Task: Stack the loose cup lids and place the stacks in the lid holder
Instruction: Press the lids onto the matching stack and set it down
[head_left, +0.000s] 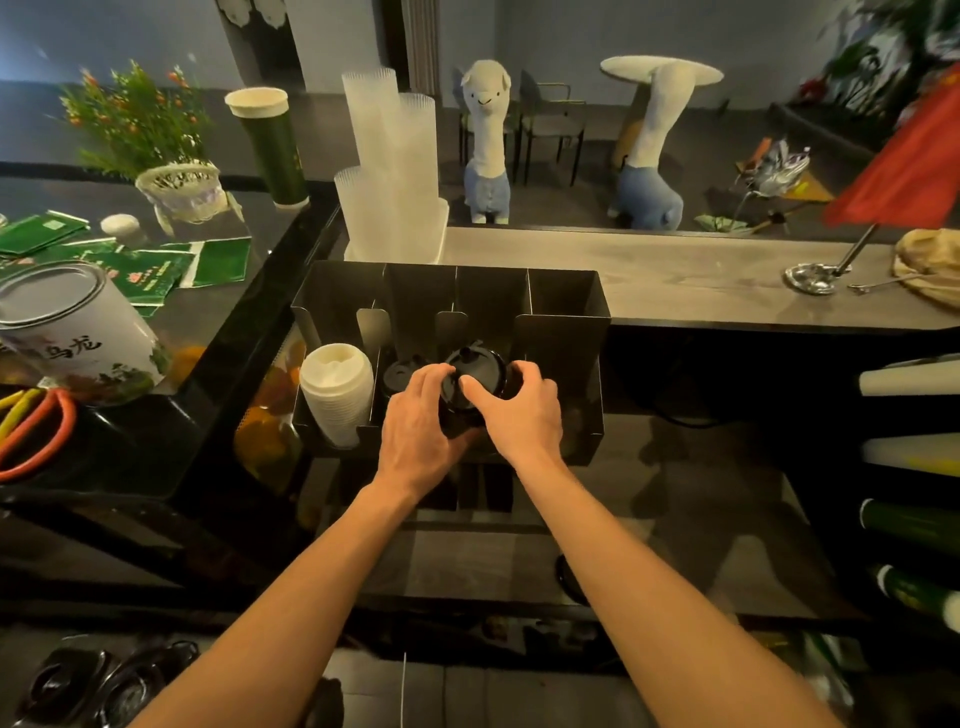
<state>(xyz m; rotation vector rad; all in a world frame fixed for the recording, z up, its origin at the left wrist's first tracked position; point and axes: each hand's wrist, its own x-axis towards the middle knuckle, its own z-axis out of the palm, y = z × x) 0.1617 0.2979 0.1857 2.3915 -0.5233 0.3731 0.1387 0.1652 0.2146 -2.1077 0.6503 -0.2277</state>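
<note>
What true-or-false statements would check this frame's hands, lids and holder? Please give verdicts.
1. Both the left hand and the right hand grip the stack of black lids. True.
2. The white lids sit in the rightmost compartment of the lid holder. False: they are in the leftmost compartment.
3. The clear cups stand stacked behind the holder. True.
4. The tall green cup lies on its side. False: it stands upright on the dark counter to the left.
</note>
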